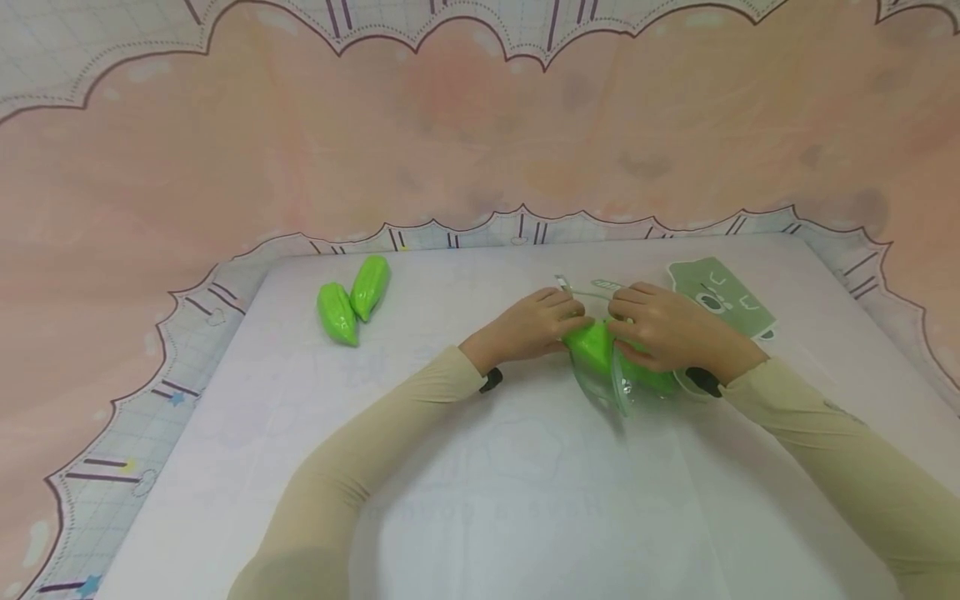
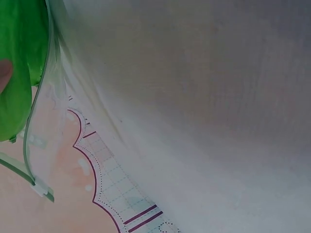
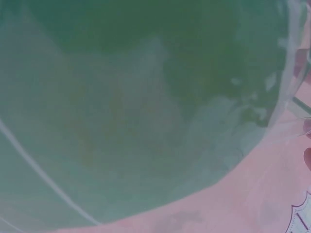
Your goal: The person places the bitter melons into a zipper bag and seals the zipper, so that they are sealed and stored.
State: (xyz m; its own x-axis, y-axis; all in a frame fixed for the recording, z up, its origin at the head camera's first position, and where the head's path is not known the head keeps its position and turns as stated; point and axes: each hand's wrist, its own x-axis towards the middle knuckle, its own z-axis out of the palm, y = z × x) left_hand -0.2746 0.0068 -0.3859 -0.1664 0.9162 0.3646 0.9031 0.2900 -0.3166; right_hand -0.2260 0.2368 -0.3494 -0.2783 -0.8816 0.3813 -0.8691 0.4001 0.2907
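Note:
A clear zip bag [image 1: 600, 387] with green print and a slider [image 2: 41, 189] is between the two hands, a glossy green pointed vegetable [image 1: 588, 343] at its mouth. My left hand [image 1: 536, 325] grips this vegetable from the left; a fingertip [image 2: 5, 73] presses it in the left wrist view. My right hand [image 1: 667, 325] pinches the bag's edge from the right, its fingers curled. More green shows through the film below that hand. The right wrist view is mostly filled by the bag's green side [image 3: 146, 111]. The hands hide part of the bag's mouth.
Two similar green vegetables [image 1: 337, 313] lie side by side at the table's back left. A flat green piece with a cartoon face [image 1: 720, 296] is behind the right hand. Patterned cloth [image 1: 450, 150] covers the area past the white tabletop [image 1: 487, 492].

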